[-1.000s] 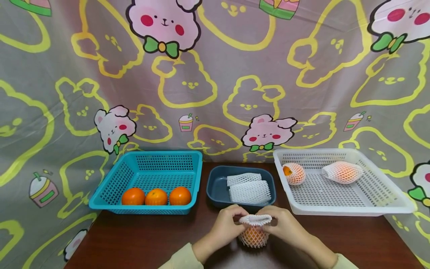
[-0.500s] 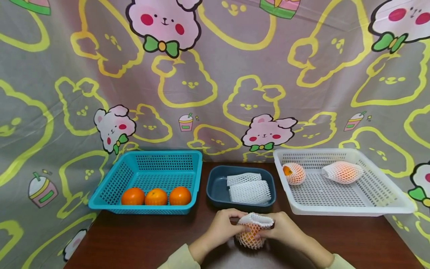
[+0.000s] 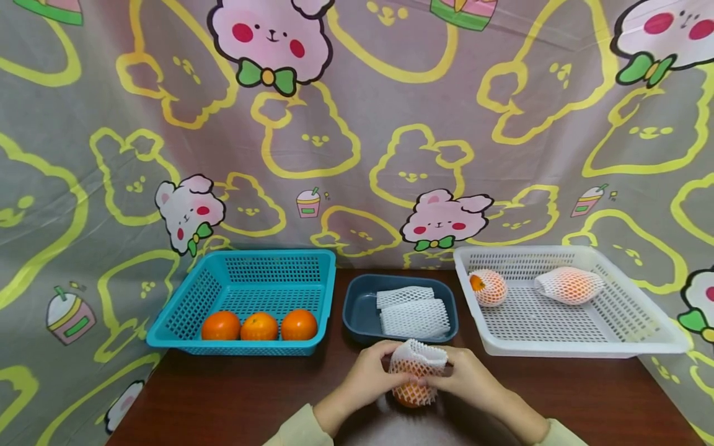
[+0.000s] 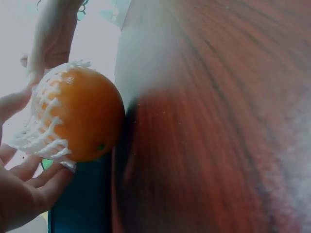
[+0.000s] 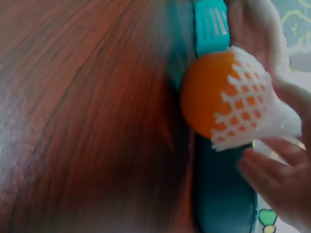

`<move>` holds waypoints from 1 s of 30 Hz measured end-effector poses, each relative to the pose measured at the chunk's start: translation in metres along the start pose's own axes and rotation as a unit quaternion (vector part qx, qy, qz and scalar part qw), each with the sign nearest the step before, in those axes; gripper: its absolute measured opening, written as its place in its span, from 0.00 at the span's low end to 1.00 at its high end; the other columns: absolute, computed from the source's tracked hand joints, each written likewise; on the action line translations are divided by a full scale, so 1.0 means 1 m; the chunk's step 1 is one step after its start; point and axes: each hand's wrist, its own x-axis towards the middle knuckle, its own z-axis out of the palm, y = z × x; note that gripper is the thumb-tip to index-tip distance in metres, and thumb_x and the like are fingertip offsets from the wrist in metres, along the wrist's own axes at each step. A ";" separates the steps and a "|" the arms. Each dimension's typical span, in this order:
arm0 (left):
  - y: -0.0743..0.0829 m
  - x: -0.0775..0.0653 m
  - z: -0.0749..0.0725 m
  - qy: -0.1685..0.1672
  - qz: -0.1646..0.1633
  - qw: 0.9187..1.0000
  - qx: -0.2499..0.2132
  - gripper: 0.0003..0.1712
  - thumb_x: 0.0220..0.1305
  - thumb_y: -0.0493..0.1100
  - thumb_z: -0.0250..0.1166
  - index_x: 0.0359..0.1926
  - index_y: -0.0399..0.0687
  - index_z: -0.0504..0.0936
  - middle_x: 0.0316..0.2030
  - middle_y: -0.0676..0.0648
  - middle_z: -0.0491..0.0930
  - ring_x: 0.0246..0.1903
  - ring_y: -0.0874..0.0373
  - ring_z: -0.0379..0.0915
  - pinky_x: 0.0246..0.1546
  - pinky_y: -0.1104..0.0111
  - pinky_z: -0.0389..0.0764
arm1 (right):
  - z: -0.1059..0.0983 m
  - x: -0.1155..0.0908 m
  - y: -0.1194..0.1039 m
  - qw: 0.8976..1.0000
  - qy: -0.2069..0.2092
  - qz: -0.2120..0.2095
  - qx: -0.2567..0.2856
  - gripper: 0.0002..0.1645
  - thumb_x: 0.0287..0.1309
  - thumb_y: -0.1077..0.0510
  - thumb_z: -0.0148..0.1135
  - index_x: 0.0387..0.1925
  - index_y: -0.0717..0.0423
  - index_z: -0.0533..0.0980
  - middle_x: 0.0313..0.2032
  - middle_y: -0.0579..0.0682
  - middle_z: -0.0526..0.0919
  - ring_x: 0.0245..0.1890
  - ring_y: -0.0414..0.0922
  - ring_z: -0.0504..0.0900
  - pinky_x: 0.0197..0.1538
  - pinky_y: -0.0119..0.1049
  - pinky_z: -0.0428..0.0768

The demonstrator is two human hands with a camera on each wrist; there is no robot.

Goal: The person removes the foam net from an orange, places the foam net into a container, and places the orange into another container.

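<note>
In front of me, both hands hold an orange (image 4: 95,114) partly covered by a white foam fruit net (image 3: 421,356). My left hand (image 3: 368,375) grips the netted orange from the left, its thumb across the front. From the other side my right hand (image 3: 474,379) grips it, thumb also in front. The net's open end stands above the fruit. Below the net's lower edge, the orange's underside is bare in both wrist views. In the left wrist view, fingers (image 4: 51,187) touch the net's edge. The hands hide the sides of the fruit in the head view.
A teal basket (image 3: 240,348) on the left holds three bare oranges (image 3: 260,326). Behind the hands, a dark blue tray (image 3: 359,334) contains white foam nets (image 3: 415,318). The white basket (image 3: 580,348) at right has two netted oranges (image 3: 571,286). A patterned cloth (image 3: 357,124) hangs behind.
Both hands have shifted from the net's top rim down to the fruit's sides. The net now stands taller above the orange, and bare orange shows below its lower edge.
</note>
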 end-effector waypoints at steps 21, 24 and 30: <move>0.002 0.001 -0.002 0.006 -0.021 0.999 -0.031 0.08 0.54 0.36 0.77 0.36 0.47 0.89 0.31 0.59 0.84 0.31 0.68 0.77 0.33 0.73 0.80 | 0.001 0.002 0.003 0.999 0.049 -0.013 -0.006 0.09 0.50 0.65 0.78 0.36 0.59 0.88 0.34 0.46 0.89 0.36 0.33 0.83 0.36 0.34 0.84; 0.000 0.000 -0.002 0.001 -0.016 1.000 -0.027 0.11 0.54 0.38 0.78 0.40 0.46 0.89 0.35 0.58 0.85 0.34 0.68 0.79 0.36 0.73 0.81 | 0.003 0.001 0.002 0.998 0.064 -0.015 -0.014 0.11 0.49 0.64 0.79 0.35 0.61 0.87 0.33 0.48 0.89 0.34 0.32 0.82 0.33 0.34 0.83; -0.003 -0.004 -0.003 -0.053 -0.036 0.998 0.016 0.33 0.47 0.49 0.85 0.54 0.50 0.83 0.46 0.60 0.82 0.44 0.68 0.76 0.49 0.69 0.78 | 0.001 0.000 -0.002 0.997 0.069 0.033 -0.024 0.16 0.47 0.63 0.81 0.38 0.65 0.85 0.34 0.52 0.89 0.34 0.33 0.82 0.34 0.35 0.84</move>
